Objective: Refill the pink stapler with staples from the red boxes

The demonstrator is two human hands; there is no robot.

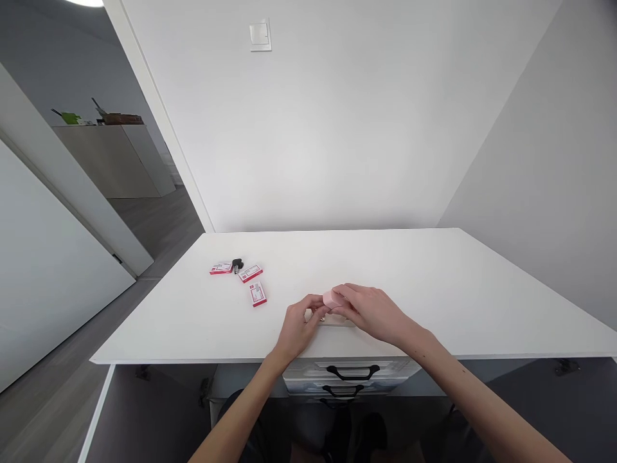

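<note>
Over the white tabletop, my right hand (369,310) is closed around a small pink object (332,299) with a smooth, rounded end. Its exact kind is hidden by the fingers. My left hand (299,325) meets it from the left, thumb and fingers pinched together at the pink object's near left end. Whether the left fingers also hold a smaller piece cannot be made out. Below both hands, a flat pale strip (339,320) lies on the table, partly covered by the fingers.
Left of my hands lie a red-and-white box (258,294), two similar boxes and a small black item (237,263) with a metallic tip. Black-handled drawers (353,373) sit beneath the table's front edge. A wall with a light switch (260,35) rises behind; a doorway opens left.
</note>
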